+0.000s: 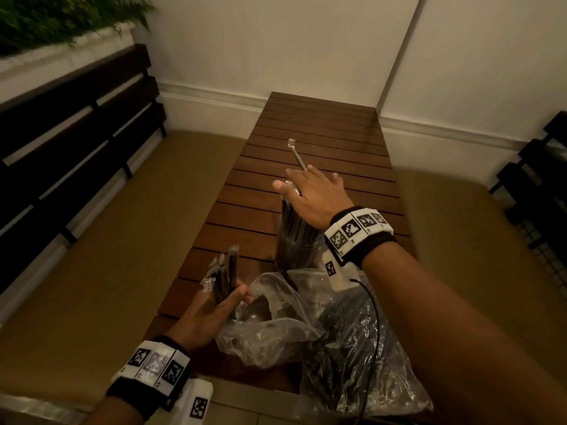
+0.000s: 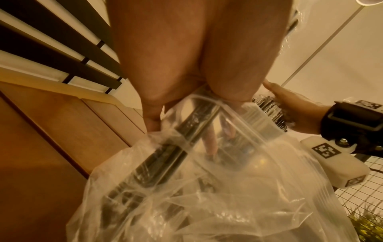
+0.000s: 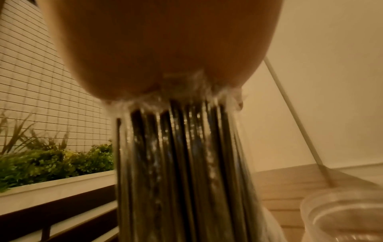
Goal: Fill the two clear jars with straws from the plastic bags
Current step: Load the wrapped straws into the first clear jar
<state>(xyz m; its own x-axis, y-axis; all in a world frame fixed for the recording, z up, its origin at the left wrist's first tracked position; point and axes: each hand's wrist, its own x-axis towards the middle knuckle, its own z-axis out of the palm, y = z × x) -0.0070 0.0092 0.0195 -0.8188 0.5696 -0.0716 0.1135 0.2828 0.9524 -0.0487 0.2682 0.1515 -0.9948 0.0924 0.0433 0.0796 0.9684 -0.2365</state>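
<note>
From the head view I see my right hand (image 1: 310, 197) lying flat on the tops of the dark wrapped straws (image 1: 296, 228) standing in a clear jar (image 1: 299, 251) on the slatted wooden surface (image 1: 322, 130); its fingers are spread and fairly straight, pressing rather than gripping. My wrist and forearm cover the jar's right side. The right wrist view is blurred, showing only palm against straw tops and, at the lower right, a second clear jar (image 3: 344, 217) cut off by the edge. One single straw (image 1: 297, 154) lies further out on the surface, its near end hidden by my fingers. My left hand (image 1: 211, 311) has fingers and thumb curled round a small bundle of straws (image 1: 225, 280) at the mouth of a crumpled plastic bag (image 1: 270, 320). A second bag (image 1: 362, 363) of straws lies under my right forearm.
</note>
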